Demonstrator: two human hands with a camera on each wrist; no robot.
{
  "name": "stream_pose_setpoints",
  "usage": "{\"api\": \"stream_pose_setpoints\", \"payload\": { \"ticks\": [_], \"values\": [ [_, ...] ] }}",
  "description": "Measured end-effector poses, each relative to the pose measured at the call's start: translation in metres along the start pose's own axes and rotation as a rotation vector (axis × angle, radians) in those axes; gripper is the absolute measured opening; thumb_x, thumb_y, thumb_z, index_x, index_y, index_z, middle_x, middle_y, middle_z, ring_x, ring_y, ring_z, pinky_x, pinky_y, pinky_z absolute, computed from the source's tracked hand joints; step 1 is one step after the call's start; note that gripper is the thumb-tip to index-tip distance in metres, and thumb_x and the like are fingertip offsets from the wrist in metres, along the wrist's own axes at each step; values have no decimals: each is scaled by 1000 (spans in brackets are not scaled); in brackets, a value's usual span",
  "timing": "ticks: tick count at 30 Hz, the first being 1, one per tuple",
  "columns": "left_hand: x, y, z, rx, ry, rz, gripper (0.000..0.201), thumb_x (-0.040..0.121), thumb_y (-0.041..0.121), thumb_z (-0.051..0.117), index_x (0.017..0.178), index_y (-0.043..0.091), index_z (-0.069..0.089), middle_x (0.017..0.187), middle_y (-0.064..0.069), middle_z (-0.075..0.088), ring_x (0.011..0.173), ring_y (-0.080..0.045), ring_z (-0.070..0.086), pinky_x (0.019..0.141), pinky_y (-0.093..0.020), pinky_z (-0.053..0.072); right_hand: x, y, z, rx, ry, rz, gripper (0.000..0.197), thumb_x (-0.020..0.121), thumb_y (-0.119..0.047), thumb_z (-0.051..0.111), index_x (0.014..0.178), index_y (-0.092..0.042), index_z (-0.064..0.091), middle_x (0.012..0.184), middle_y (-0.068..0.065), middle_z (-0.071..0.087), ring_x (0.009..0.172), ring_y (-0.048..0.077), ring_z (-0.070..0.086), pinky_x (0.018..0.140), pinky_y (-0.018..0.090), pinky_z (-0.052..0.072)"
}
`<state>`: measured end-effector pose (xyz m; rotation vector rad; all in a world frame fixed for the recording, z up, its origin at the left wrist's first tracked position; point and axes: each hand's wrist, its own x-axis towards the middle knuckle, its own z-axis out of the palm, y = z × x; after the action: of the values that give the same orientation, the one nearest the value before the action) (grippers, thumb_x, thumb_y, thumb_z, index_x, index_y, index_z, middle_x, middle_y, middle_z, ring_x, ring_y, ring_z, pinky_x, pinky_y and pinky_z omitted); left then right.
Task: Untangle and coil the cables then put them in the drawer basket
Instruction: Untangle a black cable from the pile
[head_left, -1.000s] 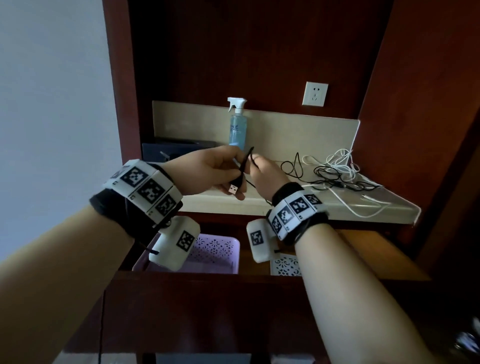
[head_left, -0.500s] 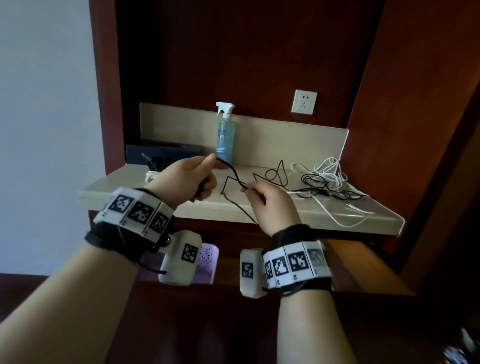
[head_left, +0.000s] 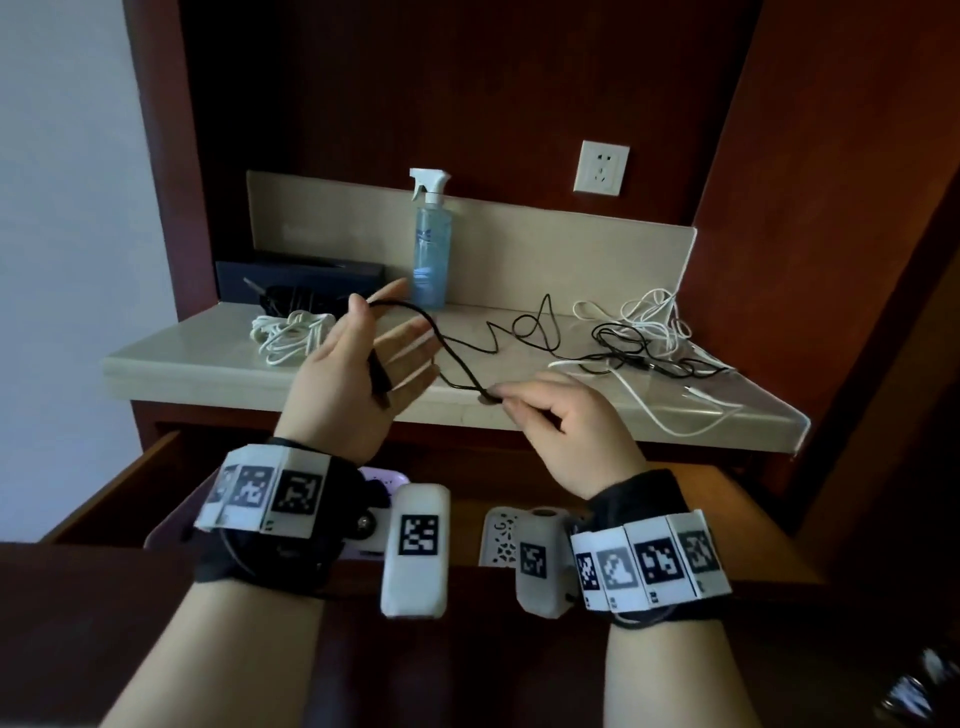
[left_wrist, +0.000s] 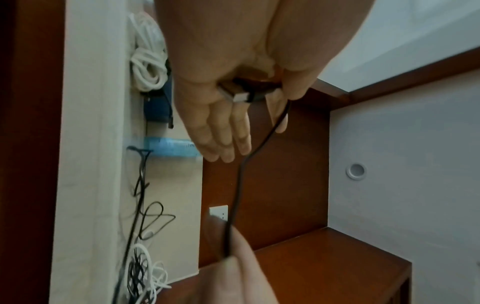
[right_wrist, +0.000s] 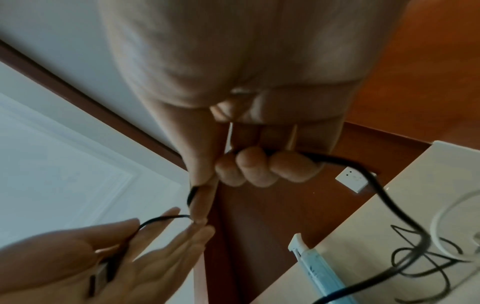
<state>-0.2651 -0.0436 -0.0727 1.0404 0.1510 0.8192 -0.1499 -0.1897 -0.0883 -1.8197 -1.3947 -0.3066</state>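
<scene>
Where the open drawer (head_left: 130, 483) crossed the lower part of the head view, found both hands raised above it, in front of the pale counter (head_left: 208, 353). At frame centre, saw the left hand (head_left: 358, 384) palm-up with its four fingers straight and spread. Noted the black cable (head_left: 457, 358) hooked over the web beside the thumb, with the USB plug (head_left: 382, 382) hanging down across the palm. In the left wrist view, made out the thumb folded in against the plug. Just right of centre, saw the right hand (head_left: 566, 431) pinching the same cable between thumb and forefinger. In the right wrist view, saw the other three fingers curled round the cable as well. Between the two hands, traced a slack arc of cable. Beyond the right hand, followed it in kinks along the counter to a tangle of black and white cables (head_left: 644, 338) at the right of the frame. Left of centre on the counter, spotted a coiled white cable (head_left: 288, 335), touching a black bundle (head_left: 291, 301) in front of a dark box (head_left: 301, 275). At upper centre, noted a spray bottle (head_left: 431, 249) upright against the backsplash, and a wall socket (head_left: 601, 167) up to its right. Inside the drawer, glimpsed a purple basket (head_left: 382, 475) and a white basket (head_left: 501, 538), both mostly hidden behind the wrists.
</scene>
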Motion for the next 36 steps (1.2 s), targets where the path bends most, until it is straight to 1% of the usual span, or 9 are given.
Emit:
{"api": "stream_pose_setpoints", "payload": {
  "ticks": [5,9,13,16,21,27,29,32,36],
  "values": [
    [-3,-5,2,-111,1,-35,45,98,48,33,112,16,61,89,-4,64,89,-22,67,83,-46,54,3,0,6,-2,-107,-21,22,90,-16,57,103,-27,71,80,-20,52,81,-9,50,74,3,33],
    [0,-6,-4,-67,53,27,48,98,50,29,97,14,61,75,0,55,67,-14,59,68,-35,58,5,-3,0,-3,-139,73,18,91,-25,55,100,-29,69,83,-23,57,80,-11,51,72,0,34],
    [5,2,-20,-143,55,36,50,100,50,22,82,16,54,70,2,51,58,-13,49,50,-22,44,0,-3,-8,18,-100,98,17,92,-23,51,98,-27,66,72,-14,60,71,-2,55,71,12,42],
    [3,2,-23,-74,53,38,51,101,48,22,76,16,53,66,3,51,54,-9,44,45,-19,36,1,-6,-3,16,-82,84,18,89,-22,57,102,-25,70,78,-24,57,74,-10,53,72,2,37],
    [-7,-7,-15,171,94,22,47,97,51,29,89,15,58,76,2,61,66,-9,56,60,-18,46,3,-22,11,37,-16,-113,13,86,-23,63,92,-22,75,77,-29,55,80,-17,52,72,1,35],
    [-20,-7,-16,304,71,-99,21,98,32,45,97,17,60,101,4,69,93,-9,67,93,-30,50,2,-34,18,134,35,-244,28,82,-36,55,91,-17,75,74,-31,55,77,-15,54,72,3,38],
    [-22,-8,-17,376,66,-95,25,99,37,42,101,20,60,105,6,68,93,-3,67,95,-28,48,3,-36,21,149,30,-235,26,82,-34,58,92,-16,75,80,-28,59,80,-11,57,73,4,40],
    [-25,-10,-16,378,24,-125,35,100,44,31,108,26,61,110,6,67,112,-14,61,101,-36,45,2,-36,24,89,-34,-164,17,82,-27,65,91,-19,75,86,-16,67,85,-3,59,76,6,42],
    [-27,-6,-13,323,-11,-84,41,100,49,21,109,39,59,118,5,62,119,-16,52,102,-44,43,-1,-38,25,30,-159,-38,9,82,-30,66,86,-25,73,82,-9,70,80,7,61,77,27,47]
  ]
}}
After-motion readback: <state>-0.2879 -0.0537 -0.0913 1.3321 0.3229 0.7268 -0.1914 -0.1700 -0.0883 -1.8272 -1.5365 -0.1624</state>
